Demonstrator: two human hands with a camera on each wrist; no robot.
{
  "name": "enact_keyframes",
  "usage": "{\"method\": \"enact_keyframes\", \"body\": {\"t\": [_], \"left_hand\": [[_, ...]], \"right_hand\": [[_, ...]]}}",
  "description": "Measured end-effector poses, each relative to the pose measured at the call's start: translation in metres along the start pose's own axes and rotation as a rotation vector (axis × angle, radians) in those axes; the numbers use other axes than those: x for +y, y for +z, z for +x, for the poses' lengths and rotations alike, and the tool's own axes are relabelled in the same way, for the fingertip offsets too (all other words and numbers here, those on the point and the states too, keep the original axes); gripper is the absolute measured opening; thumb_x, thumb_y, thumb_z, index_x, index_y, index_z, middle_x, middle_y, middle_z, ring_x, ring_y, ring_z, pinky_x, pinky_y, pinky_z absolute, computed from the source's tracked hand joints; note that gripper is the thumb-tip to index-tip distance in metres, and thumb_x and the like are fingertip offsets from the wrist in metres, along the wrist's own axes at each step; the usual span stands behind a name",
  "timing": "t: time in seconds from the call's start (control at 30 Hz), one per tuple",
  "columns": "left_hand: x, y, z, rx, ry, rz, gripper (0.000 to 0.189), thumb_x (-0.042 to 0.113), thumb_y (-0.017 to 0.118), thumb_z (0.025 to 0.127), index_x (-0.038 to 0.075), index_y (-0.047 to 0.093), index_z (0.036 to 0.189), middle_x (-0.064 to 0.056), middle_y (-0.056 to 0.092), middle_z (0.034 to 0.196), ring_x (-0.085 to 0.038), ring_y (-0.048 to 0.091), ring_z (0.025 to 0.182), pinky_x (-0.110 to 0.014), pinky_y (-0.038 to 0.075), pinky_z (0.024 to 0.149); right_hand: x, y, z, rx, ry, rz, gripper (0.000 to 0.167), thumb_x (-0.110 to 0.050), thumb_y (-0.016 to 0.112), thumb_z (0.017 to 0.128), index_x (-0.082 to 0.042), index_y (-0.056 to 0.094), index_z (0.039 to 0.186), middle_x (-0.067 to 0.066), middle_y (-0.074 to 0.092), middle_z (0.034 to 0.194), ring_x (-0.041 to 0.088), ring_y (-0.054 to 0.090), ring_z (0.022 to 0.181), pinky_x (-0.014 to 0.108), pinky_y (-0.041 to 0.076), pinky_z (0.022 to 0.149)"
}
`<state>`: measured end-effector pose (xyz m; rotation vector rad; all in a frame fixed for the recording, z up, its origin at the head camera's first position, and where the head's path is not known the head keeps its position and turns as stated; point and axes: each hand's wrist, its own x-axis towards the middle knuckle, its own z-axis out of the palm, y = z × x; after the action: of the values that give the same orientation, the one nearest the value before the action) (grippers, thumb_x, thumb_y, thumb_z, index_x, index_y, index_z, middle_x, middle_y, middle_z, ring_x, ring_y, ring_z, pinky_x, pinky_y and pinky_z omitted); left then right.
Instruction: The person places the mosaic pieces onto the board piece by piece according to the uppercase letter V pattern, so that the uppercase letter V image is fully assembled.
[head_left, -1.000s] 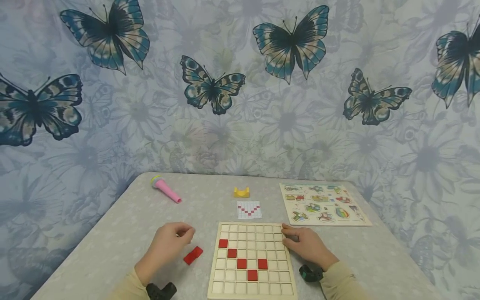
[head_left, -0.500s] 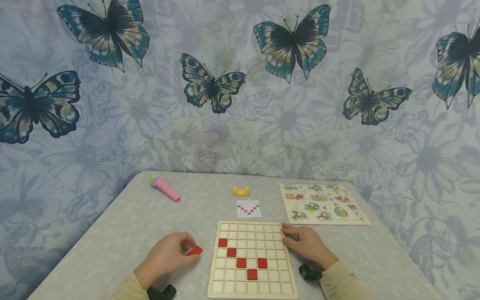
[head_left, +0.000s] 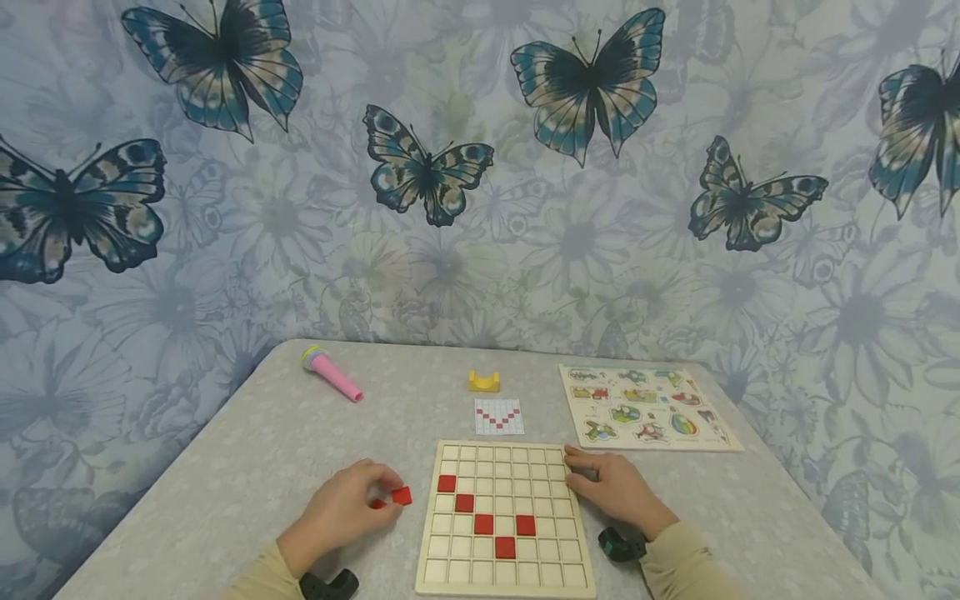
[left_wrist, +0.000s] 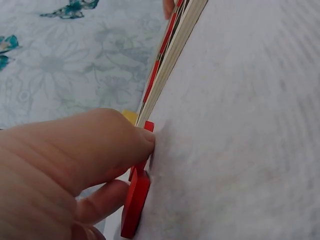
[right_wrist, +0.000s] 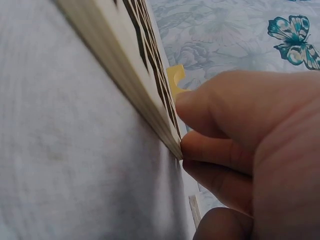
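Observation:
My left hand [head_left: 348,504] pinches a small red square tile [head_left: 402,496] left of the grid board. Another red tile [left_wrist: 135,205] lies right beside it on the table, partly hidden by the fingers in the head view. The pale wooden grid board [head_left: 480,575] has several red tiles set in its cells, forming a slanting line down to the right with one more tile [head_left: 526,525] rising on the other side. At the board's upper right edge my right hand [head_left: 618,492] rests, its thumb and fingertips touching the rim.
Behind the board lies a small pattern card [head_left: 498,417] with a V of red squares, and a yellow notched block [head_left: 483,382] beyond it. A pink toy microphone [head_left: 333,375] is at the back left. A picture puzzle board [head_left: 652,408] lies at the right.
The left hand has come down onto the pair of red tiles, gripped one and shifted it slightly right, apart from the other. The right hand has stayed at the board's edge.

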<state>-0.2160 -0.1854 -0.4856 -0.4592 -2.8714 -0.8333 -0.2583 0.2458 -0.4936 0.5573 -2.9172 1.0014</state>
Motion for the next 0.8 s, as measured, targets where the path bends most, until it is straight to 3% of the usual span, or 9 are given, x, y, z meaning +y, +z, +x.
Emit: {"method": "enact_keyframes", "body": {"t": [0.2,0.43,0.63,0.8], "left_hand": [[0.0003,0.0015,-0.0001,-0.023,-0.029,-0.019,0.021,0.026,0.087,0.081,0.030,0.074,0.096,0.016,0.066,0.098,-0.002,0.055,0.078,-0.024,0.047,0.069],[-0.0004,0.0036,0.0000,-0.020,-0.007,-0.037,0.027,0.021,0.086,0.080,0.028,0.073,0.103,0.018,0.068,0.100,-0.001,0.060,0.084,-0.024,0.050,0.073],[0.0026,0.0028,-0.0006,-0.031,-0.042,-0.079,0.023,0.020,0.085,0.082,0.028,0.075,0.101,0.017,0.070,0.099,-0.002,0.062,0.083,-0.024,0.051,0.071],[0.0051,0.0022,0.0002,0.010,-0.066,-0.092,0.022,0.025,0.088,0.080,0.030,0.077,0.098,0.017,0.072,0.099,-0.002,0.064,0.083,-0.024,0.051,0.070]], "right_hand": [[0.0004,0.0012,-0.0002,0.002,0.001,0.002,0.041,-0.031,0.072,0.097,-0.011,0.070,0.133,0.000,0.060,0.147,0.006,0.018,0.049,0.024,0.032,0.052],[0.0024,0.0019,-0.0014,0.007,-0.009,0.007,0.041,-0.030,0.072,0.097,-0.011,0.070,0.133,0.001,0.060,0.147,0.007,0.015,0.046,0.023,0.030,0.047],[0.0023,0.0017,-0.0012,0.005,-0.009,0.012,0.041,-0.030,0.072,0.097,-0.011,0.070,0.133,0.001,0.060,0.147,0.007,0.015,0.048,0.023,0.031,0.050],[0.0020,0.0018,-0.0005,0.001,0.000,0.011,0.042,-0.032,0.072,0.097,-0.011,0.070,0.133,0.000,0.059,0.148,0.006,0.016,0.049,0.024,0.031,0.051]]}}
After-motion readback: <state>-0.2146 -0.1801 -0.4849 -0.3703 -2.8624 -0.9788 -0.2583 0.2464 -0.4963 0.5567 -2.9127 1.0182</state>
